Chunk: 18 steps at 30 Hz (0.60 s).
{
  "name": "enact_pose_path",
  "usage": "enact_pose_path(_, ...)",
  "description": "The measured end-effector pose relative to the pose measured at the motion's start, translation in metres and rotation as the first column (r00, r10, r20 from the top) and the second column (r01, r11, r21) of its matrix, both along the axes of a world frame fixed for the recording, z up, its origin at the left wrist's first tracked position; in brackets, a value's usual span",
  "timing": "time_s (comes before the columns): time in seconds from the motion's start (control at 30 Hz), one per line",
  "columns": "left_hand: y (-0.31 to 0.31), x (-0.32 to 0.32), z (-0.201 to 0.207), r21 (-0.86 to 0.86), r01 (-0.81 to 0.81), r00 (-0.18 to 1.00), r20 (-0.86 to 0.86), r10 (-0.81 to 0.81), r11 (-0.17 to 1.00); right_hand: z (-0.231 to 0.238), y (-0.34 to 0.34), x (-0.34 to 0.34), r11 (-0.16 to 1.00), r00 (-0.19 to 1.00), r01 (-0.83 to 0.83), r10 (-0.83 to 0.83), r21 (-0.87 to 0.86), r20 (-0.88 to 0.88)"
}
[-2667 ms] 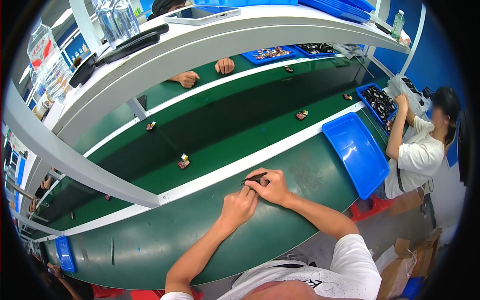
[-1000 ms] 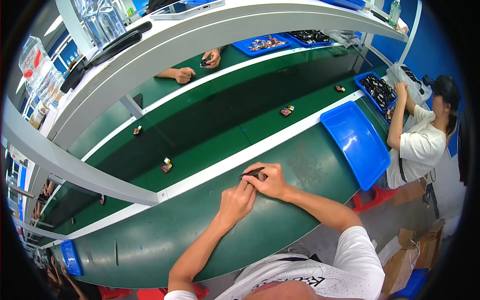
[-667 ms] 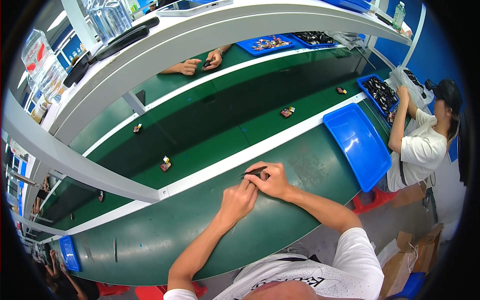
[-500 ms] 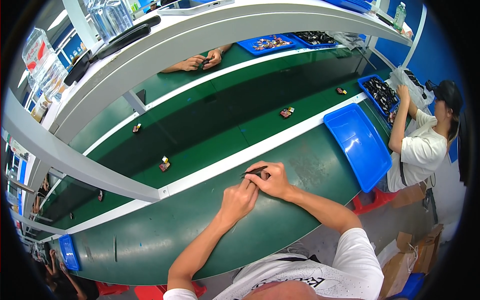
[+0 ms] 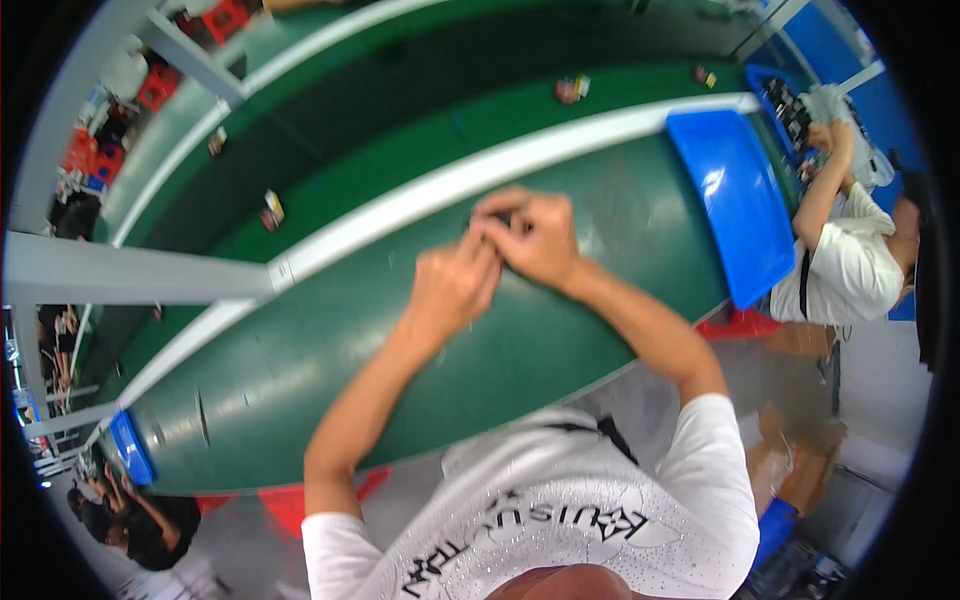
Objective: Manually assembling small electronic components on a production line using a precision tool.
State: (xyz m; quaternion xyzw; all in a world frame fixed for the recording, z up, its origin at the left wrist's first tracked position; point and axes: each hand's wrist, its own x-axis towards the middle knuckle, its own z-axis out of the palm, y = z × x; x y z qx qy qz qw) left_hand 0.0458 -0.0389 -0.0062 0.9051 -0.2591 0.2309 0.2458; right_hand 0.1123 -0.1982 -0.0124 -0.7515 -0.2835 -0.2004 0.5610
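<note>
Over the green worktable (image 5: 330, 330), my two hands meet at the fingertips. My right hand (image 5: 540, 235) is closed, its thumb and index finger pinched around a slim dark tool (image 5: 518, 226) resembling tweezers, mostly covered by the fingers and smeared by motion. Pressed against those fingertips is my left hand (image 5: 458, 283), its fingers closed together. Whatever lies between the left fingertips is too small and blurred to make out.
A blue tray (image 5: 735, 205) lies to the right, beside a co-worker in a white shirt (image 5: 850, 255). Beyond a white rail (image 5: 420, 190), small reddish parts (image 5: 572, 91) sit on the green belt. A thin strip (image 5: 202, 418) and another blue tray (image 5: 131, 447) are at left.
The view has tilted and shifted, so the upper shelf has left the picture and the table appears higher. My hands stay together, and the dark tool is now less visible.
</note>
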Motion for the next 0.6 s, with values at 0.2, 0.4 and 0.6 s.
enact_pose_path(0.2,-0.003,0.010,-0.003,0.080,-0.007,1.000,0.021,0.005,0.997,-0.008,-0.008,0.015,0.999,0.998,0.011,-0.008,-0.041,0.064)
enact_pose_path(0.4,-0.003,0.007,-0.013,0.075,-0.040,0.998,0.059,0.036,0.996,0.005,-0.005,0.003,1.000,0.999,-0.029,0.028,-0.012,-0.033)
enact_pose_path(0.6,-0.012,0.003,-0.002,0.080,-0.054,0.998,0.044,0.050,0.995,-0.004,-0.007,0.007,0.986,0.991,-0.110,0.098,0.129,0.094)
